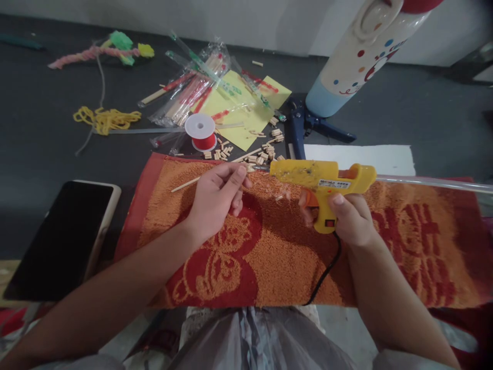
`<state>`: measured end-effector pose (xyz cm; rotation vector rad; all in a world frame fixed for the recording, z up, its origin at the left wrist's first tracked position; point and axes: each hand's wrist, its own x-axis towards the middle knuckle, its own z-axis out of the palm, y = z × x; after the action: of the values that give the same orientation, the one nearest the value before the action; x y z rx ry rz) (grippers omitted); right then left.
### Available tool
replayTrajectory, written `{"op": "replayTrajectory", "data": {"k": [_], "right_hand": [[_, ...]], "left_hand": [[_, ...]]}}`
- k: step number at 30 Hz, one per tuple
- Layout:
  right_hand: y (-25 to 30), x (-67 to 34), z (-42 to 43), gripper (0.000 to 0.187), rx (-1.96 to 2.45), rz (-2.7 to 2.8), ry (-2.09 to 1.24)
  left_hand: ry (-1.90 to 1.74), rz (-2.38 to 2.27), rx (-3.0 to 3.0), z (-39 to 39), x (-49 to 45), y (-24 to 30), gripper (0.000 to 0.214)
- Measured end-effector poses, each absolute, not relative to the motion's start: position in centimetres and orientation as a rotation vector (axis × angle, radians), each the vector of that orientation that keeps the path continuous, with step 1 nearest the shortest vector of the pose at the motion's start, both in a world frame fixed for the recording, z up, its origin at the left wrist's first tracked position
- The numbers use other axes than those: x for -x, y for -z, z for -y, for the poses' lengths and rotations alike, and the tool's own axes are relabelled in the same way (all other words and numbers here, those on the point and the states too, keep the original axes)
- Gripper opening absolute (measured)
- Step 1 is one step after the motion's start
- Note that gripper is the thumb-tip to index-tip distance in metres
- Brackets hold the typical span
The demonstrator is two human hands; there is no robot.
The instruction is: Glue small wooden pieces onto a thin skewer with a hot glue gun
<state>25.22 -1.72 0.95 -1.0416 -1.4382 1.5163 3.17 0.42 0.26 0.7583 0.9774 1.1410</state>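
1. Crinkled grey plastic (246, 339) nearest, just below a terry towel (277, 257), orange with red pattern.
2. Left hand (217, 198): closed, thumb and fingers pinching a thin wooden stick (188, 183); long axis near level, free end pointing left, over the towel's far edge.
3. Right hand (348, 218): wrapped round the handle of a yellow plastic glue gun (321, 180), finger at the orange trigger; barrel level, nozzle pointing left at the stick's held end.
4. Black cord (325, 272) trailing from the handle toward the camera.
5. Beyond: short wood bits (265, 149), red spool (200, 131); glossy phone (61, 236) left.

A dark grey surface (423, 118), perhaps a floor, fills the view; a pale wall (269, 20) runs along it at twelve o'clock, under soft even light.
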Motion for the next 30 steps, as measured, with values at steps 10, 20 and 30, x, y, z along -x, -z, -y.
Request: {"op": "replayTrajectory", "data": {"k": [10,20,30], "right_hand": [[-1.06,-25.17,1.79,0.04,1.045,1.456,-1.469],[-0.92,-25.13,1.77,0.042,1.048,1.492,-1.447],[-0.66,-25.2,1.83,0.039,1.006,1.515,-1.415]], "left_hand": [[-1.113,-0.99,-0.749,-0.51,-3.16,-0.46,0.024],[-1.129,-0.956,-0.75,-0.43,-3.19,-0.38,0.02],[-1.133,-0.946,-0.743,-0.41,-3.18,-0.5,0.019]]}}
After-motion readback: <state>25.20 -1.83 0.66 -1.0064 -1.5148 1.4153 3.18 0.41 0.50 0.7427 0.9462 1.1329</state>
